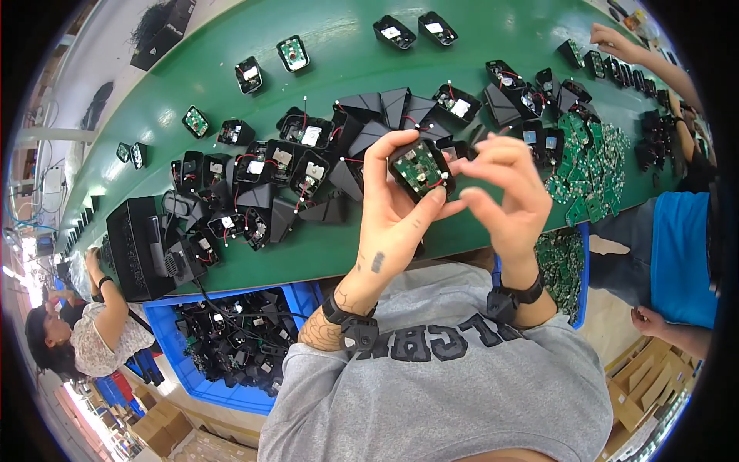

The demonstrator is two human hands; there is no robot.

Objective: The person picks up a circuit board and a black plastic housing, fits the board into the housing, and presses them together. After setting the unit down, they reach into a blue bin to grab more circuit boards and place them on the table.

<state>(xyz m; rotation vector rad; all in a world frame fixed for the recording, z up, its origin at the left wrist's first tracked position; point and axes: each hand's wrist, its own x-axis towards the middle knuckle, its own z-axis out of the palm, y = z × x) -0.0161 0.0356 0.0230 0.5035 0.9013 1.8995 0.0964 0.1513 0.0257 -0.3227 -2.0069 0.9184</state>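
Note:
In front of me, my left hand (390, 215) grips a small black plastic housing (445, 187), fingers behind it and thumb along its near edge. A green circuit board (416, 167) lies in the housing's open side, with a short red wire at its lower right corner. Just to the right, my right hand (509, 199) has bent fingers, with thumb and forefinger apart and close to the housing's right edge. Nothing shows between them; whether a fingertip touches the edge is unclear. Beyond my hands, several similar black housings (304, 175) with red wires lie heaped on the green table (323, 254).
Loose green circuit boards (589, 165) are piled on the right. A black box (138, 250) stands at the left table edge. Below the edge are a blue bin of black parts (173, 346) and another blue bin (583, 273) of boards. Co-workers' hands (612, 40) reach in at far right.

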